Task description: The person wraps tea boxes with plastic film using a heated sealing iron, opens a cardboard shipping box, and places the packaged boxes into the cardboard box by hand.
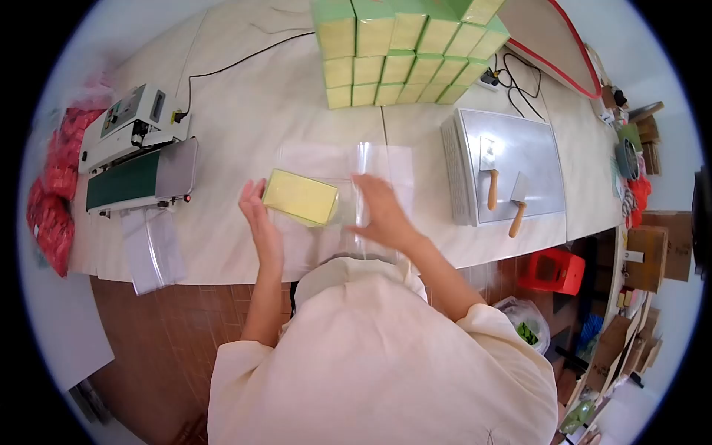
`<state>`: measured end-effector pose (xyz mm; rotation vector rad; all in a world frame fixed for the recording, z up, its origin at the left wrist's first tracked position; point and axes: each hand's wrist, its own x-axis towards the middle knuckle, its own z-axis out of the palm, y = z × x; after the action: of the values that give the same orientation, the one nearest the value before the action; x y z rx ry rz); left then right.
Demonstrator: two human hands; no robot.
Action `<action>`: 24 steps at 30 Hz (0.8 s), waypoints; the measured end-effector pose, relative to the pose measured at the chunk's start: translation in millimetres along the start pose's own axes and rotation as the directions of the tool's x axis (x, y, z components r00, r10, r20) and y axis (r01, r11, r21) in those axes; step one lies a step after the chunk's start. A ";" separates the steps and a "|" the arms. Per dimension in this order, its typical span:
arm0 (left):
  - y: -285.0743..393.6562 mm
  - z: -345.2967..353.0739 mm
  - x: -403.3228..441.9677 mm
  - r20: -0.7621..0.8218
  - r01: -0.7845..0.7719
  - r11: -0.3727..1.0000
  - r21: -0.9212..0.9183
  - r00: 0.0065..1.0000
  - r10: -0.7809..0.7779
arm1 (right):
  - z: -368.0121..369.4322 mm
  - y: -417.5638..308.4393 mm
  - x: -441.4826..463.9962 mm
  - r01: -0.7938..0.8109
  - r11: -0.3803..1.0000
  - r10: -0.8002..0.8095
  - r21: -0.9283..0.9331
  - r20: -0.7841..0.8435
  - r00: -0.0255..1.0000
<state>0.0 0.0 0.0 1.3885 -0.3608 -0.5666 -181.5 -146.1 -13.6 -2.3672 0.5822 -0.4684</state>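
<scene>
A yellow box with green edges [300,196], apparently in clear wrap, sits at a slant over clear plastic film [386,167] on the table. My left hand [261,222] is at the box's left end, its fingers stretched upward along that end; they do not wrap round it. To the right of the box, my right hand [384,213] has thumb and fingers spread apart, with nothing seen between them. Its fingertips are over or near the film's shiny fold; whether they touch it I cannot tell.
Several yellow-green boxes [393,67] are stacked at the back. A sealing machine [137,148] stands left, with plastic sleeves [152,248] at the table's front edge. Right is a metal-topped unit [534,163] bearing two wooden-handled scrapers [492,189]. A red stool [552,271] is below.
</scene>
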 end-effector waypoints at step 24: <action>64.9 40.9 -17.2 0.598 -0.644 0.324 0.692 0.764 0.241 | -95.6 56.7 -74.1 -0.477 0.869 0.495 0.130 -0.213 0.843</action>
<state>-26.2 -18.2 71.9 2.0416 -1.5425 -0.1129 -304.2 -195.3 5.1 -1.9995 1.2213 -0.5307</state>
